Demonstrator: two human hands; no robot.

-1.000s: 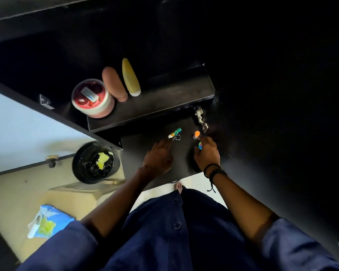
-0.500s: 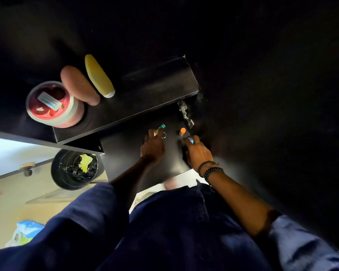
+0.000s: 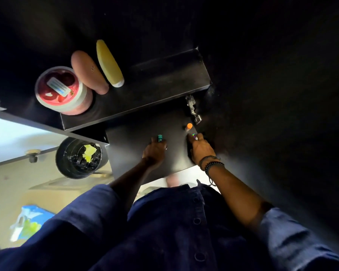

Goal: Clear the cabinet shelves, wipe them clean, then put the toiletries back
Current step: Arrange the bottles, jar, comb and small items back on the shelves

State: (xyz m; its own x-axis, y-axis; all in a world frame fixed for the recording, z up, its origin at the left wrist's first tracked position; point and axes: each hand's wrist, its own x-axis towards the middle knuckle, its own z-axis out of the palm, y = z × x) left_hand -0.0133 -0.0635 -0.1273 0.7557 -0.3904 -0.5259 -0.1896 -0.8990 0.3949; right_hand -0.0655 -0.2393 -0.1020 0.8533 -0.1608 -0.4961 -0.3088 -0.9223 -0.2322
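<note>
I look down into a black cabinet. On the lower shelf (image 3: 137, 149) my left hand (image 3: 154, 151) grips a small green-capped tube (image 3: 160, 138) with a key ring. My right hand (image 3: 201, 149) holds a small item with a colourful blue top (image 3: 193, 135) at its fingertips. An orange-capped tube (image 3: 189, 126) stands just beyond those fingers. On the upper shelf (image 3: 164, 79) sit a red tub with a white rim (image 3: 61, 89), a pink bottle (image 3: 87, 72) and a yellow bottle (image 3: 109, 63), both lying down.
A metal door hinge (image 3: 193, 108) sits at the right of the lower shelf. A black bin (image 3: 80, 158) with yellow scraps stands on the floor at left. A blue and yellow packet (image 3: 28, 222) lies on the pale floor. The open white door (image 3: 12, 137) is at left.
My left hand reached forward and closed round the green-capped tube that lay on the lower shelf. My right hand shifted slightly toward the orange-capped tube. The view swung a little.
</note>
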